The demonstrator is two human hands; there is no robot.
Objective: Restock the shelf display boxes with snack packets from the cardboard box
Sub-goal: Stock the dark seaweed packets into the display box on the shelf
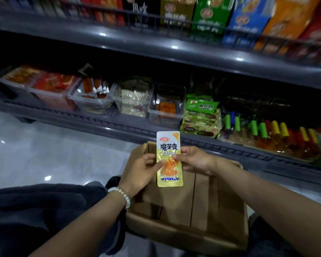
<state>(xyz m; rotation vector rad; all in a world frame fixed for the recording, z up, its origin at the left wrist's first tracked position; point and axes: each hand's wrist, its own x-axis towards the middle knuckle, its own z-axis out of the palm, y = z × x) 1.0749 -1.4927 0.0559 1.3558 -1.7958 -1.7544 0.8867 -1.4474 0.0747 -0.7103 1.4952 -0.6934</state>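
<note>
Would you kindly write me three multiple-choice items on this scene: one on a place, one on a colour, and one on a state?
1. Where is the snack packet?
A) held over the open cardboard box
B) inside a shelf bin
C) flat on the floor

2. What is the packet's main colour?
A) blue
B) gold
C) black

3. How is the packet held?
A) it lies loose
B) it is tucked under an arm
C) it is pinched between the left hand and the right hand

Answers: A, the box's opening shows behind it; B, gold foil frames its print; C, each hand grips one side.
</note>
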